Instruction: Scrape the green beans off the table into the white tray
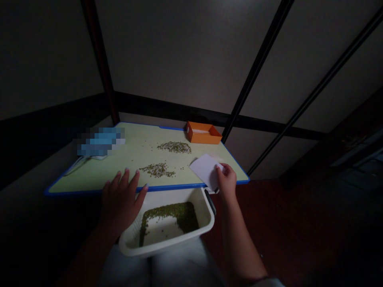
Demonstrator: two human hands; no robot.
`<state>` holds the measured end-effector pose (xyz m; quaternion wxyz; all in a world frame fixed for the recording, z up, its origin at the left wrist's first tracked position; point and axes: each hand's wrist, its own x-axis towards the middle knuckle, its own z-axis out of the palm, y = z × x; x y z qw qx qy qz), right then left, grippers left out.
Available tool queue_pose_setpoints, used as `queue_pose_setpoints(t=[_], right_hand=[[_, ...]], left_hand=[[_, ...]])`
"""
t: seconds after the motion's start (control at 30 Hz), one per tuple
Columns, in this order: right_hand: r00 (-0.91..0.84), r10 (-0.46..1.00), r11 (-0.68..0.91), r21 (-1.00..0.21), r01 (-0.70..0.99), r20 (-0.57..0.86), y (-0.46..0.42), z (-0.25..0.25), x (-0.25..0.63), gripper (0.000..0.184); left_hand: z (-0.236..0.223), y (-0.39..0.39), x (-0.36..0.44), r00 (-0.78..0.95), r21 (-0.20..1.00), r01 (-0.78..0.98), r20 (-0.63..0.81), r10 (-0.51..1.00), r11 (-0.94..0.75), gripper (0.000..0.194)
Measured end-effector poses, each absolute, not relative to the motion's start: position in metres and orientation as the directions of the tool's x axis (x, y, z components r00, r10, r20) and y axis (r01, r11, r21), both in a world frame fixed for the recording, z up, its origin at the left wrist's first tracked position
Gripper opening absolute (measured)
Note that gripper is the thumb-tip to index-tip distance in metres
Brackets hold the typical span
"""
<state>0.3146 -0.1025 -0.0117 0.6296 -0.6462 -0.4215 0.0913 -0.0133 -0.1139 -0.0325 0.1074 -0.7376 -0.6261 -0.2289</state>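
Observation:
My right hand (226, 180) pinches a white card (206, 169), tilted over the right front part of the pale table (119, 157). My left hand (124, 197) has its fingers spread at the table's blue front edge, with nothing in it. Just beyond its fingertips lies a loose patch of small green beans or seeds (158, 170). A second patch, mixed with paler bits, is farther back. Below the edge, a white plastic basin (206, 223) rests at my lap. Many more of the green grains are heaped along its far and right sides.
An orange open box (206, 137) stands at the table's back right corner. At the left end, a blurred-out blue object (101, 141) sits with a white cable (74, 164) by it. Panelled walls close in behind, and a dark red floor (269, 223) shows at right.

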Motion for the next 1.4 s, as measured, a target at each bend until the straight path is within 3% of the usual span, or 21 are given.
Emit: queue_pose_setpoints(t=[0.57,1.0,1.4], right_hand=[[0.632,0.648,0.13,-0.879,0.459,0.425,-0.1,-0.011,0.307,0.041],[0.7,0.529,0.113,-0.858,0.502,0.479,-0.1,-0.007,0.331,0.042],[0.584,0.687,0.155,-0.872,0.465,0.434,-0.082,-0.005,0.316,0.042]], left_hand=[[-0.029,-0.115,-0.012,0.104,0.144,0.972,0.455,0.884,-0.188,0.066],[-0.03,-0.115,-0.012,0.1,0.15,0.971,0.456,0.884,-0.187,0.064],[-0.028,-0.115,-0.012,0.101,0.152,0.971,0.442,0.891,-0.186,0.065]])
